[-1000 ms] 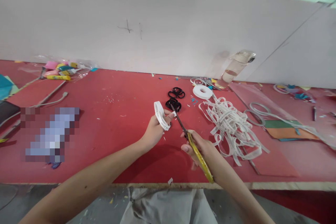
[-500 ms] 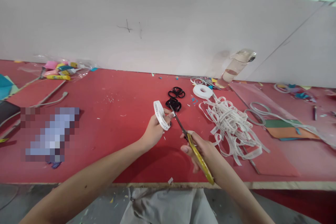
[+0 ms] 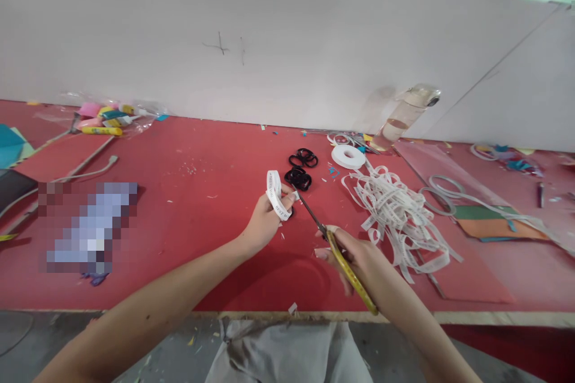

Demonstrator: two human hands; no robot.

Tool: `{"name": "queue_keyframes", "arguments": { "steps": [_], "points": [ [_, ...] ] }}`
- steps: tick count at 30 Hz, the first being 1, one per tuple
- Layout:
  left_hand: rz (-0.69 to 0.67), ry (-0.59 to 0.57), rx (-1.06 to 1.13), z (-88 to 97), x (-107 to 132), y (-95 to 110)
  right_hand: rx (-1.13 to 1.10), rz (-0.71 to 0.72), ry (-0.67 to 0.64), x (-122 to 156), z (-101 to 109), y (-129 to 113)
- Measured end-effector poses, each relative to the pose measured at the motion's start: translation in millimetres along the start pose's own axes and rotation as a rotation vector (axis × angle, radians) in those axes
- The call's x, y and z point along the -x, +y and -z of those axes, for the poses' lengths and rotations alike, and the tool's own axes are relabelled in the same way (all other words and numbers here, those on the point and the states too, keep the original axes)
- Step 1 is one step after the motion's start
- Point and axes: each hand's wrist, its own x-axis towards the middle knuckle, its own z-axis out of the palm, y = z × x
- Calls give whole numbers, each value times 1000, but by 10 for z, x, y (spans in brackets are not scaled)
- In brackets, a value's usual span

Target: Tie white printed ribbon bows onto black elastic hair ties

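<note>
My left hand [image 3: 266, 218] pinches a looped white printed ribbon [image 3: 275, 194], with a short ribbon end poking out at the fingertips. A bit of something black shows beneath those fingers, mostly hidden. In my right hand [image 3: 350, 254] are yellow-handled scissors [image 3: 345, 266], their dark blades pointing up and left toward the ribbon end. Just beyond the left fingertips lie black hair ties [image 3: 298, 178], with a second small group behind them. A large tangle of printed ribbon [image 3: 395, 209] spreads to the right of my right hand.
A white ribbon roll [image 3: 348, 156] lies behind the tangle. Further back a clear bottle [image 3: 406, 116] leans near the grey partition [image 3: 287, 48]. Bagged coloured tubes [image 3: 105, 119] sit at the back left of the red table [image 3: 202, 161]. Orange and green sheets [image 3: 498, 226] lie at right.
My right hand and the scissors have shifted slightly right and down, away from my left hand. The left hand still holds the ribbon, almost unmoved.
</note>
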Motion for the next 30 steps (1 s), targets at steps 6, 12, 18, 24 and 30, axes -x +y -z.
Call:
{"name": "queue_keyframes", "arguments": {
  "steps": [6,12,18,24,30],
  "points": [
    [7,-10,-1,8,-4,-11,-60,-121,3,-23,12,163],
    [8,9,-27,-10,5,4,20,23,-1,39,8,234],
    [9,7,-5,-28,9,35,180,-13,-44,32,-2,99],
    [11,3,-30,-25,3,14,135,12,-44,24,-46,120],
    [1,5,-60,-24,-4,6,89,16,-82,45,-84,155]
  ]
}}
